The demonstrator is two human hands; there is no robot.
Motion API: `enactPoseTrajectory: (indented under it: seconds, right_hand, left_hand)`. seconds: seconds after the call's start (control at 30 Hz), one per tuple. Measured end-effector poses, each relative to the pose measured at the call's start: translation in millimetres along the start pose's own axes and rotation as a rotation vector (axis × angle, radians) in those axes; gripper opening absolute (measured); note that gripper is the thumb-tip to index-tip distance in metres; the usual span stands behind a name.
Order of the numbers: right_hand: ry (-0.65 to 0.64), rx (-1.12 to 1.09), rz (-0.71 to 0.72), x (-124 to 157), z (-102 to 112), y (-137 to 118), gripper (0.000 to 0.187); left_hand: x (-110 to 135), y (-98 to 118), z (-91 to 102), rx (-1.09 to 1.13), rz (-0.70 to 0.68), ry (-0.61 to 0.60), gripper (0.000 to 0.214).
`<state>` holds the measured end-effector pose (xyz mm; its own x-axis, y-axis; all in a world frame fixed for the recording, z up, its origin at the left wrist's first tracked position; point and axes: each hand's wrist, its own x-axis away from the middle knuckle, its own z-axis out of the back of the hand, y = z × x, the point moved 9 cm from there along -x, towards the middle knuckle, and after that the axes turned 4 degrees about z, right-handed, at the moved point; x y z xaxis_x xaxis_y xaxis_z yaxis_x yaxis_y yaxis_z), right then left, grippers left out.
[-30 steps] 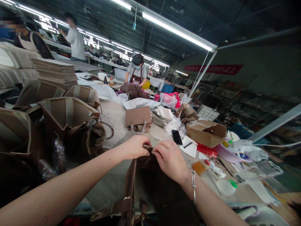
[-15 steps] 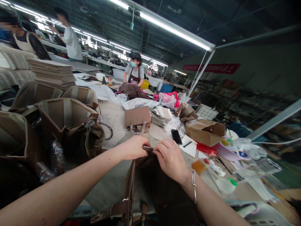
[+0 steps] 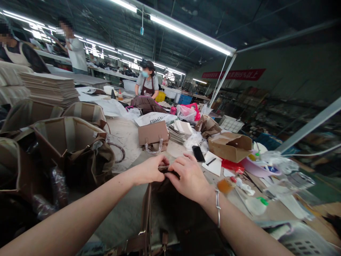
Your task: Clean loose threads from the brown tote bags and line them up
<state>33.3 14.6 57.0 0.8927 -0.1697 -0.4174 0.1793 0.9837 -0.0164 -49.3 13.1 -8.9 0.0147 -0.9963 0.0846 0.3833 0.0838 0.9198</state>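
A dark brown handbag (image 3: 183,217) lies in front of me, with its straps and metal buckles at the lower left. My left hand (image 3: 151,170) pinches the bag's upper edge between thumb and fingers. Close beside it, my right hand (image 3: 188,176) grips the same edge, thumb below and fingers on top; a silver bangle circles that wrist. The exact fold between the fingertips is partly hidden. Just beyond my hands a small tan handbag (image 3: 153,133) with plastic-wrapped handles rests on the table.
Several open brown bags (image 3: 69,138) crowd the left, before a stack of boards (image 3: 50,87). Rightward lie a phone (image 3: 198,153), a pen on white paper (image 3: 213,164), a cardboard box (image 3: 229,145) and an orange-filled bottle (image 3: 226,184). A co-worker (image 3: 147,81) stands across the table.
My hands have drawn closer together along the bag's edge, the right one shifting left with its fingers more spread. The whole view has turned slightly.
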Motion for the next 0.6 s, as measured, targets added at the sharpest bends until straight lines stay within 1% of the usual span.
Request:
enactPoseTrajectory:
  seconds: [0.1, 0.17, 0.2, 0.27, 0.4, 0.6]
  right_hand:
    - [0.009, 0.034, 0.015, -3, -4, 1, 0.01]
    - [0.013, 0.035, 0.028, -5, -4, 0, 0.011]
    - [0.015, 0.029, 0.034, -6, -4, 0, 0.011]
    - [0.017, 0.017, 0.046, -6, -4, -2, 0.012]
    - [0.004, 0.02, 0.063, -7, -6, -4, 0.011]
    - [-0.026, 0.055, 0.033, -4, -8, -2, 0.011]
  left_hand:
    - [7, 6, -11.4, 0.283, -0.044, -0.174, 0.048]
    - [11, 7, -12.4, 0.415, -0.061, -0.221, 0.054]
    - [12, 6, -12.1, 0.438, -0.058, -0.227, 0.056]
    - [13, 1, -11.1, 0.417, -0.04, -0.228, 0.057]
    - [11, -3, -8.5, 0.293, -0.03, -0.212, 0.053]
    - [10, 2, -6.5, 0.125, -0.059, -0.183, 0.047]
